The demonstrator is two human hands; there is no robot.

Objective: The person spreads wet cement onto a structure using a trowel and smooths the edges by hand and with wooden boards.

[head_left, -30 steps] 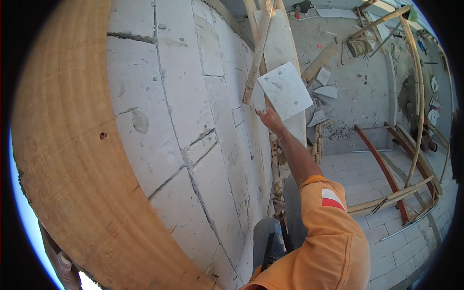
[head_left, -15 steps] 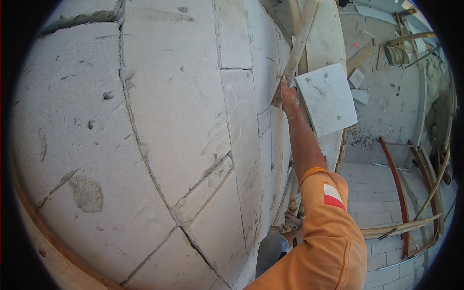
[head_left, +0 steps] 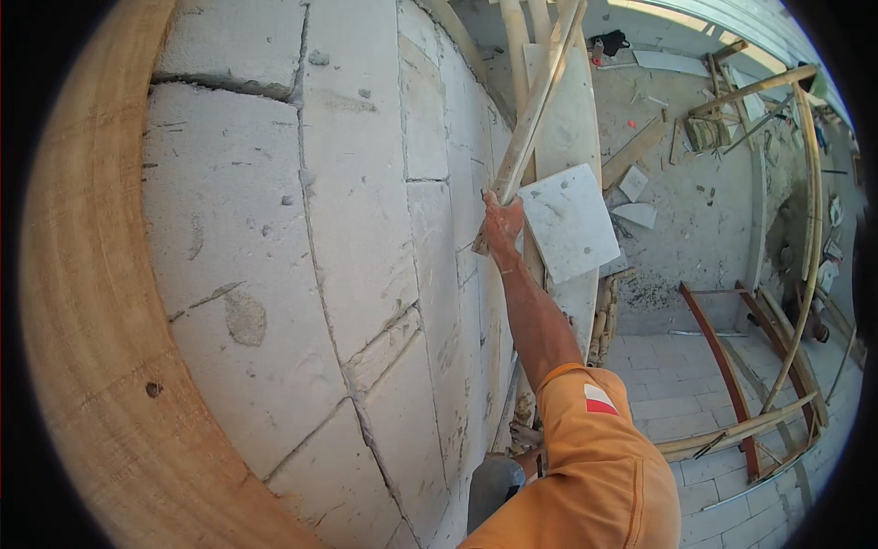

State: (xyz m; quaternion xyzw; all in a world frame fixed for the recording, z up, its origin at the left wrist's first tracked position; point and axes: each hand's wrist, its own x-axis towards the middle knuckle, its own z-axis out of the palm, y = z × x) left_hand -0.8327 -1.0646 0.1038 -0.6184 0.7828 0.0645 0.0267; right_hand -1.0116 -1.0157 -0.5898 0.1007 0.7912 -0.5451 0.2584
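My right hand (head_left: 501, 221) reaches far down along the white block wall (head_left: 320, 238) and is closed around the lower end of a long wooden batten (head_left: 535, 105) that leans against the wall. A square white marble tile (head_left: 569, 221) with grey specks sits right beside the hand, touching its right side; I cannot tell whether the fingers also hold it. My orange sleeve (head_left: 585, 457) fills the lower middle. My left hand is out of view.
A broad curved wooden board (head_left: 87, 320) runs along the left rim. A tall white slab (head_left: 569, 110) stands behind the tile. Far below lie a paved floor (head_left: 677, 403), a red-brown curved beam (head_left: 722, 366), wooden poles (head_left: 809, 229) and scattered tile offcuts (head_left: 636, 215).
My right hand moved from the tile's lower corner to the batten's lower end. My head swung, so the board is back at the left. The left hand seen earlier is gone.
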